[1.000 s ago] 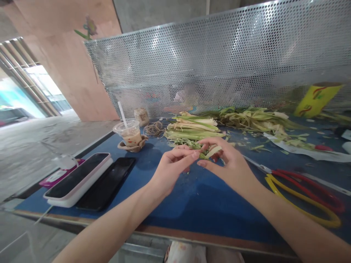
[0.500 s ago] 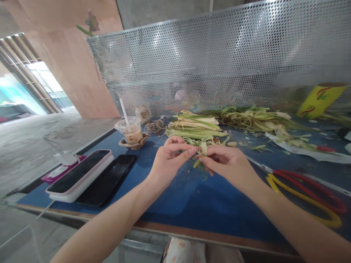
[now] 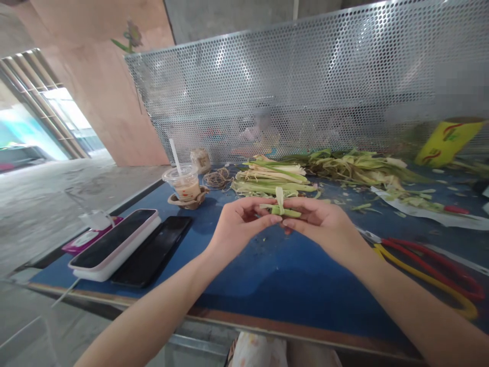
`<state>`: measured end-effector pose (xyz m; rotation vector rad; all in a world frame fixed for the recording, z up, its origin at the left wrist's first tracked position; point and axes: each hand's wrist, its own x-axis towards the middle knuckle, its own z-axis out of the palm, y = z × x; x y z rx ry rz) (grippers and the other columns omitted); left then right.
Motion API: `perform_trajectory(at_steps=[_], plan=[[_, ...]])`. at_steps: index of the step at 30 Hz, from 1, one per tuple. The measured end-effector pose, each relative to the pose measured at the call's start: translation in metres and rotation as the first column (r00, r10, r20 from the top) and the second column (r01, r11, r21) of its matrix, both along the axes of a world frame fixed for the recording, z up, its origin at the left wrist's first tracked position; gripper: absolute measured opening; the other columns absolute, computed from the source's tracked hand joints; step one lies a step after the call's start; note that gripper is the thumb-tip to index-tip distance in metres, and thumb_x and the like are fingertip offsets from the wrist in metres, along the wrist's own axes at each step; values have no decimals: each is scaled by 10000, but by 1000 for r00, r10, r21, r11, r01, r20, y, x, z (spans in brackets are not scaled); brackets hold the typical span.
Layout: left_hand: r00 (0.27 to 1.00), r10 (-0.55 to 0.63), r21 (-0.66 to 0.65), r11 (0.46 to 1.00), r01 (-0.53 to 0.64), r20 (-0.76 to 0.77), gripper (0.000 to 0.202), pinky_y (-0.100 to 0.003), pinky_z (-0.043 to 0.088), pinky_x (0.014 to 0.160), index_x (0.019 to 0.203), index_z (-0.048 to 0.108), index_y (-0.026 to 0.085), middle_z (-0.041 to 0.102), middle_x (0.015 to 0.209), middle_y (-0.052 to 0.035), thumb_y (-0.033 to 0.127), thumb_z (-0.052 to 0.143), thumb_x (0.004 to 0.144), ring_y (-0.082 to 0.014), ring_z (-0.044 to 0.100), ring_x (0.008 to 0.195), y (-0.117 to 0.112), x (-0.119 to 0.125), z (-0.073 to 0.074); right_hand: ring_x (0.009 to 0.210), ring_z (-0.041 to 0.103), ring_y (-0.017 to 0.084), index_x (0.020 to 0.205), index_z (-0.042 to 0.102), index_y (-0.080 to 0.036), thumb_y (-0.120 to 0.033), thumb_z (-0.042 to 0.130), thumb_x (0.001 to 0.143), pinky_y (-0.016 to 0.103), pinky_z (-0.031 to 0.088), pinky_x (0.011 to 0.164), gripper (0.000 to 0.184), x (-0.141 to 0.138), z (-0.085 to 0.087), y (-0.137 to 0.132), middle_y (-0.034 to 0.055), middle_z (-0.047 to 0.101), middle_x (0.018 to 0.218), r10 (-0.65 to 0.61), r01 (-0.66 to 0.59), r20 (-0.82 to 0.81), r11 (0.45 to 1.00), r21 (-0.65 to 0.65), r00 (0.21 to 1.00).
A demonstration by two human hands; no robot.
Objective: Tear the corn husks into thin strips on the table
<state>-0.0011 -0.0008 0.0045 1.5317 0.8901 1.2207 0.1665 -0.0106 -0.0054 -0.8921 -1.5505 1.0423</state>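
Both hands meet above the blue table (image 3: 244, 290), holding a small green twist of leaf (image 3: 281, 210) between them. The left hand (image 3: 246, 216) has thumb and fingers clamped on the twist's left side; the right hand (image 3: 319, 219) pinches its right side in the same way, and the two thumb tips nearly meet just below it. A pale strip stands upright from the twist's middle. Just beyond the hands lie the stalks (image 3: 273, 177), in a pile, with a heap of leaves (image 3: 351, 168) behind and to the right. Left of the stalks are a coil of twine (image 3: 217, 178) and a lidded cup (image 3: 183, 186) with a straw, seated in a brown holder (image 3: 188, 202). Nearer, a black phone (image 3: 153, 252) lies beside a pink-edged phone (image 3: 116, 239). Scissors (image 3: 386, 242) with red and yellow handles rest beside the right forearm; beyond them lies white paper (image 3: 428, 215). A yellow roll (image 3: 446, 142) leans near the mesh panel (image 3: 290, 76).
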Motion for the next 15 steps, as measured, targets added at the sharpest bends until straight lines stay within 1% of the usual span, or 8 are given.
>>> perform_trajectory(at_steps=[3, 5, 7, 9, 12, 13, 15], plan=[[1000, 13, 3, 1000, -13, 16, 232, -178, 438, 488, 796, 673, 143, 619, 617, 5, 229, 734, 590, -72, 535, 533, 0, -2, 0, 609, 634, 139, 809, 653, -208, -235, 620, 713, 283, 534, 616, 105, 1, 2, -1, -5, 673, 677, -57, 56, 44, 998, 42, 997], [1000, 11, -7, 1000, -11, 25, 235, -184, 432, 446, 788, 676, 138, 633, 617, -2, 227, 739, 580, -71, 521, 492, 0, -2, 0, 657, 643, 151, 795, 672, -217, -241, 630, 706, 286, 537, 641, 101, 3, 5, -3, 3, 686, 740, -81, 68, 107, 991, 115, 991], [999, 9, -10, 1000, -9, 52, 222, -191, 424, 403, 771, 682, 135, 652, 621, -10, 224, 740, 576, -63, 498, 437, 0, -1, -1, 709, 644, 157, 825, 686, -238, -243, 630, 711, 285, 536, 655, 127, 4, 8, -6, 5, 690, 830, -80, 48, 171, 982, 183, 982], [997, 7, -18, 1000, -6, 82, 192, -189, 413, 362, 747, 690, 137, 669, 618, -19, 220, 737, 581, -76, 518, 425, 0, -1, 0, 689, 635, 148, 853, 692, -257, -230, 589, 750, 276, 533, 621, 148, 5, 11, -8, 3, 688, 835, -83, 33, 215, 974, 224, 973], [990, 3, -54, 999, 4, 139, 134, -174, 392, 314, 710, 697, 143, 678, 602, -31, 227, 720, 608, -124, 592, 487, -2, 0, 2, 604, 611, 124, 878, 694, -273, -212, 536, 791, 255, 514, 534, 191, 5, 12, -9, -3, 685, 797, -110, 59, 204, 968, 243, 973], [987, -2, -61, 998, 12, 162, 116, -170, 393, 311, 701, 697, 146, 683, 610, -35, 225, 714, 618, -134, 611, 513, -2, 0, 2, 622, 613, 126, 871, 696, -275, -211, 545, 786, 253, 514, 540, 185, 6, 12, -9, -3, 686, 818, -128, 80, 183, 965, 249, 975], [981, -17, -60, 998, 29, 191, 86, -163, 409, 323, 694, 696, 149, 694, 641, -40, 215, 701, 640, -145, 637, 557, -3, 0, 3, 752, 627, 149, 851, 702, -277, -205, 576, 767, 268, 521, 629, 168, 7, 11, -8, -3, 686, 901, -162, 122, 137, 957, 262, 977]])
